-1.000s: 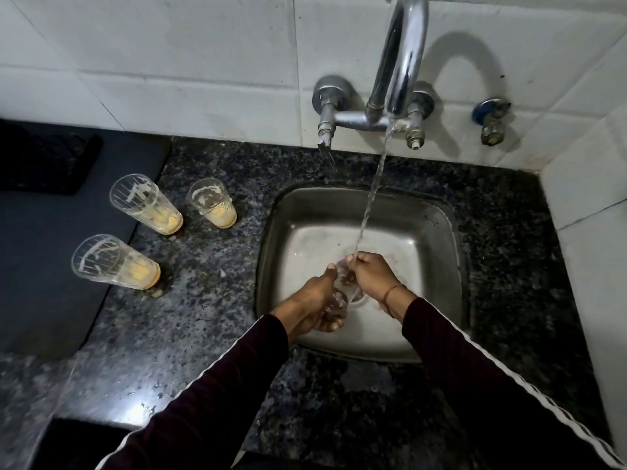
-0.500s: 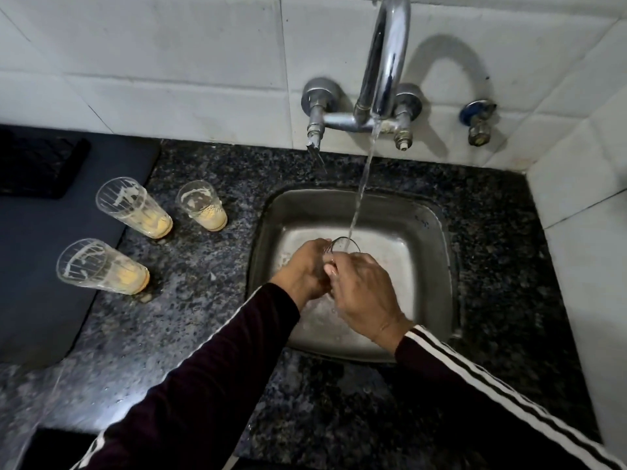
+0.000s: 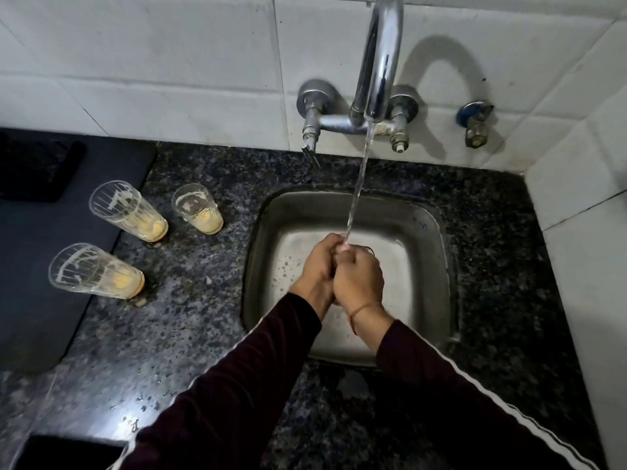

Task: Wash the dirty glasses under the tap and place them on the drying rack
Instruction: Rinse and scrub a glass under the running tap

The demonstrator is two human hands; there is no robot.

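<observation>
My left hand and right hand are curled tight together over the sink, centre frame, under the tap stream. The glass they wrap is hidden, prob. just a rim sliver at. Three dirty glasses stand mid-left on the counter. Rack's not visible.

Both hands wrap one glass, almost hidden; only a rim sliver shows beside the right fingers, under the tap stream. Three dirty glasses with yellow dregs stand well left of the grip
</observation>
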